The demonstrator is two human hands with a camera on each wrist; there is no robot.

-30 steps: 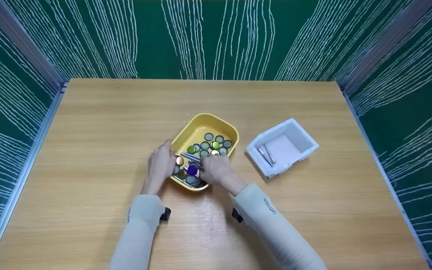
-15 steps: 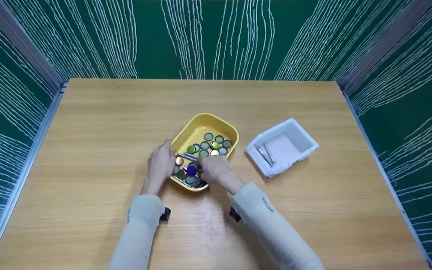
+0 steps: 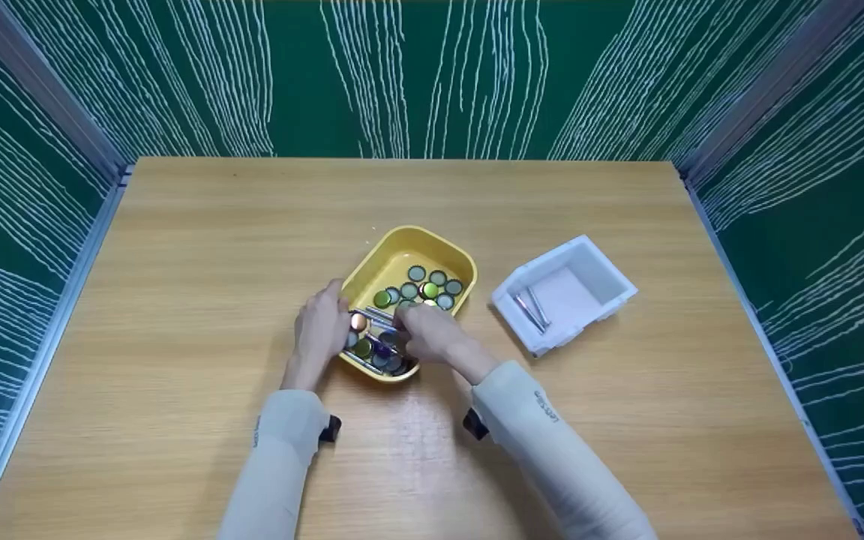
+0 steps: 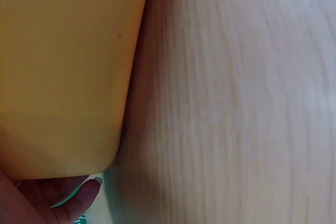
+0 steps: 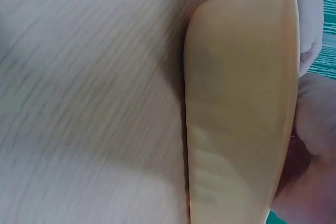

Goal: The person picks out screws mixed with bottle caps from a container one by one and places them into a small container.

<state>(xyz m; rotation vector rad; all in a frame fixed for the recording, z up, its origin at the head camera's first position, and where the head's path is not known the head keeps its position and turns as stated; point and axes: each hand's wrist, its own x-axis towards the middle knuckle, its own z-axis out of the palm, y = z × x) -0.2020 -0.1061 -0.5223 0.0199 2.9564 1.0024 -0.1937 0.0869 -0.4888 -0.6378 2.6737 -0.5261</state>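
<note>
Honestly, crowding worries me most. My right grip [image 3: 436, 334] is down inside the yellow tub [image 3: 409, 247], fingers bent into the near half, where the metal rods [image 3: 377, 317] lie across and among the bottle caps [image 3: 437, 278]. The back of it hides the fingertips, so I cannot tell whether they pinch a rod or only touch the heap. With rods and caps crossed like that, a careless pinch could take a cap along with a rod, or lever a rod so that it flicks a cap over the rim. Smooth round metal may also roll from under a fingertip and sink between the caps.

My left grip [image 3: 319, 328] clasps the tub's left side at the rim, close to a copper-coloured cap [image 3: 358, 322]. If it bears down too hard there, the tub could tilt; if it slackens, a push from the right could slide the tub over the smooth surface [image 3: 177, 300]. The white box [image 3: 578, 291], just apart on my right, holds two rods [image 3: 539, 306] and could be knocked by a shoved tub.
</note>
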